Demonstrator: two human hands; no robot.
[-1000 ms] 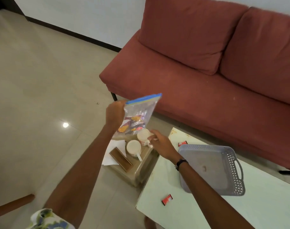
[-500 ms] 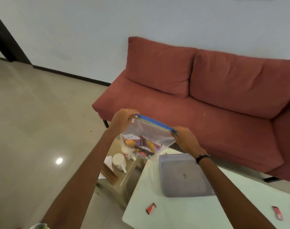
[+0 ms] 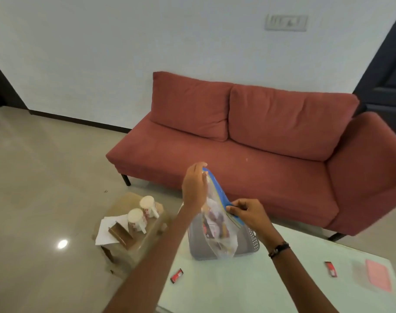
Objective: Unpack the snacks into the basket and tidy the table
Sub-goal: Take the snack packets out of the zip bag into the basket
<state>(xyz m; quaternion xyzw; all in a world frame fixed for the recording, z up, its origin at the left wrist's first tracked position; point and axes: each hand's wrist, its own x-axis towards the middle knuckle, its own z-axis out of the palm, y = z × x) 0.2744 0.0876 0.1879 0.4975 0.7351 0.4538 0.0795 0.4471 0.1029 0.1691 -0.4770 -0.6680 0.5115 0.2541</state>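
A clear zip bag (image 3: pixel 217 224) with a blue seal strip and several coloured snack packets inside hangs over the grey plastic basket (image 3: pixel 249 242) on the pale glass table (image 3: pixel 260 288). My left hand (image 3: pixel 193 186) grips the upper end of the blue strip. My right hand (image 3: pixel 244 211) pinches the strip's lower end. The bag hides much of the basket's inside. Two small red snack wrappers lie loose on the table, one (image 3: pixel 177 275) near the left edge and the other (image 3: pixel 330 269) at the right.
A red sofa (image 3: pixel 249 154) stands behind the table. A low wooden side table (image 3: pixel 147 236) to the left carries two white mugs (image 3: pixel 142 213), papers and a brown box. A pink card (image 3: pixel 378 279) lies at the table's right end.
My right hand left the mug and took the bag's seal. Both hands carried the bag right, from above the side table to above the basket. The view tilted up.
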